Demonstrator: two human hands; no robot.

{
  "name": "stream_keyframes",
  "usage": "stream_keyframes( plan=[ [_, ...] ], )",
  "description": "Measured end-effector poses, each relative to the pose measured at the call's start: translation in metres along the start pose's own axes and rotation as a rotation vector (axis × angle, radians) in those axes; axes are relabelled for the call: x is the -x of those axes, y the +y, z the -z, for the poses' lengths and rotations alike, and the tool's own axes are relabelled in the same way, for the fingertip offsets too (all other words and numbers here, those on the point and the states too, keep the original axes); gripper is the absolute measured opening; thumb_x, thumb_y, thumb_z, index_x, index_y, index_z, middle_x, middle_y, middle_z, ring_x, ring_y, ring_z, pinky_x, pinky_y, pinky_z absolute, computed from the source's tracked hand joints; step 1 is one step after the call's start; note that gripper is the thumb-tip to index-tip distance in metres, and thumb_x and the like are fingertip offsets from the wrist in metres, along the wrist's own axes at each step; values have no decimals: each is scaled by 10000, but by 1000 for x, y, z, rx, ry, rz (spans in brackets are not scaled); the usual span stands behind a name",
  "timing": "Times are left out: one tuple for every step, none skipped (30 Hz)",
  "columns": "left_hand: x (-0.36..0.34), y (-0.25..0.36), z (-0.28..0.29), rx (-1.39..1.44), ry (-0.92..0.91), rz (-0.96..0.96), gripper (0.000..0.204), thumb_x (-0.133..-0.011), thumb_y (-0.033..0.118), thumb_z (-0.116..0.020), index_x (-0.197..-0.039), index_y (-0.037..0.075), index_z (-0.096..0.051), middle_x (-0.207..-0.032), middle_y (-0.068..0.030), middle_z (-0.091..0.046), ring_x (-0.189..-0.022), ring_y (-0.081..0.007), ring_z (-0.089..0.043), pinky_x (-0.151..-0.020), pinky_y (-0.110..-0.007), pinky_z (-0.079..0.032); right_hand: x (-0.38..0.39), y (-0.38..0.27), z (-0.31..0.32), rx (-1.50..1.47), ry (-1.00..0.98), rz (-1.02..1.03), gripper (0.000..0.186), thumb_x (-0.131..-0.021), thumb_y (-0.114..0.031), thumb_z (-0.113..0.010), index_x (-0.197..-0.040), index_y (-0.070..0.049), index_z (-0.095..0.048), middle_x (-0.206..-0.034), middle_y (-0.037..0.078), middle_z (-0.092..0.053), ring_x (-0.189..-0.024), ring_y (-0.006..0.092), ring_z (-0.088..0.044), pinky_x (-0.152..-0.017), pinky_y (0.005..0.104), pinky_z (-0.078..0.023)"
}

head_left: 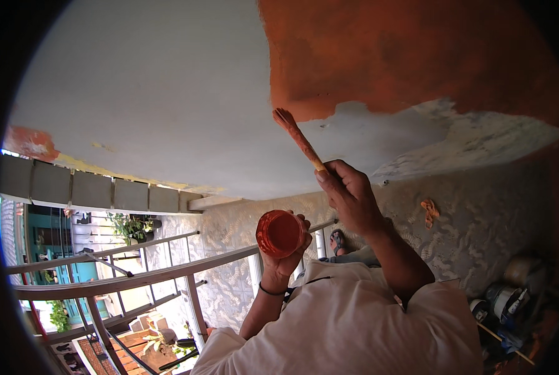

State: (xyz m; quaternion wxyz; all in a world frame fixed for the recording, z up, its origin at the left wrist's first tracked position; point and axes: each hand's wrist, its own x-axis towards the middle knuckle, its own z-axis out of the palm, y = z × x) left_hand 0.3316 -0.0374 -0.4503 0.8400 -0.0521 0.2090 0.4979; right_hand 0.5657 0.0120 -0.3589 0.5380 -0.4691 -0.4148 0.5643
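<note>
My right hand point(352, 195) is closed round the handle of a paintbrush point(301, 140), its wood smeared with orange-red paint. The bristle end meets or nearly meets the wall point(167, 94) at the lower left corner of an orange painted area point(404, 56); I cannot tell if they touch. Lower and to the left, my left hand point(284, 265) grips a round paint cup point(280, 234), its open top facing up. Orange-red paint coats the inside and rim of the cup. A dark band circles my left wrist.
A metal ladder point(136, 282) stretches across the left side, close by my left arm. Patterned paving point(410, 212) lies far below, with an orange crumpled cloth point(429, 214) on it. Buckets and tools point(504, 303) are piled at the lower right. Potted plants point(133, 226) stand beyond the ladder.
</note>
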Motion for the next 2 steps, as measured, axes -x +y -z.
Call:
stream_keyframes(
  plan=[
    [-1,1,6,11,-35,12,593,-1014,463,-676,-1413,28,-635,-1344,-213,-667,-1248,-385,-610,-927,-488,-585,-6,-16,3,-83,-50,-89,307,-1135,-323,-641,-1176,-20,-674,-772,-46,-492,-607,28,-412,-527,229,-344],
    [-2,0,5,10,-39,14,593,-1014,463,-676,-1413,28,-635,-1344,-213,-667,-1248,-385,-610,-927,-488,-585,-6,-16,3,-82,-48,-85,307,-1135,-323,-641,-1176,-20,-674,-772,-46,-492,-607,28,-412,-527,229,-344]
  ],
)
